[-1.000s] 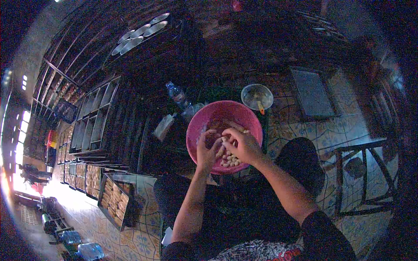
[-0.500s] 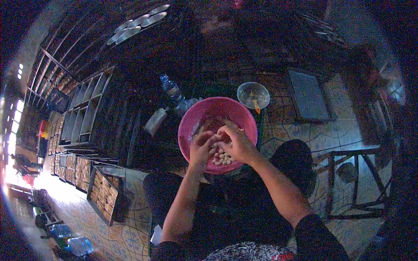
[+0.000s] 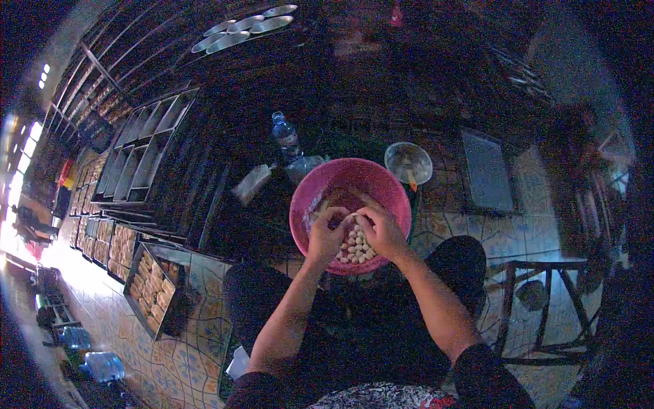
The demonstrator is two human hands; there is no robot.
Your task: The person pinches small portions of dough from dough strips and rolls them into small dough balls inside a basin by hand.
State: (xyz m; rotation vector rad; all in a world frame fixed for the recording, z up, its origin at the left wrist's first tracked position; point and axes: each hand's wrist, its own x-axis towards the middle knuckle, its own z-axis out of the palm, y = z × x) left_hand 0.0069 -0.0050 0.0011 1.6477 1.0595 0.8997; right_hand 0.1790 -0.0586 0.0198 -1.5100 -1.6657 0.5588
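Pink plastic is forming the basin (image 3: 353,172), where more small pale lumps (image 3: 355,251) are showing between the wrists than a second ago, and the fingertips are now coming closer together. Beyond the rim, a metal bowl (image 3: 402,159) is sitting to the right, a clear bottle (image 3: 287,140) to the left. Left hand (image 3: 325,237) and right hand (image 3: 385,235) are hiding part of the basin, curling narrowly, fingertips nearly meeting; I cannot tell whether they are pinching a lump.

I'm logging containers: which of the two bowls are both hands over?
The nearer, pink bowl: the left hand and right hand are over its pale balls. The metal bowl to its right has an orange-handled utensil.
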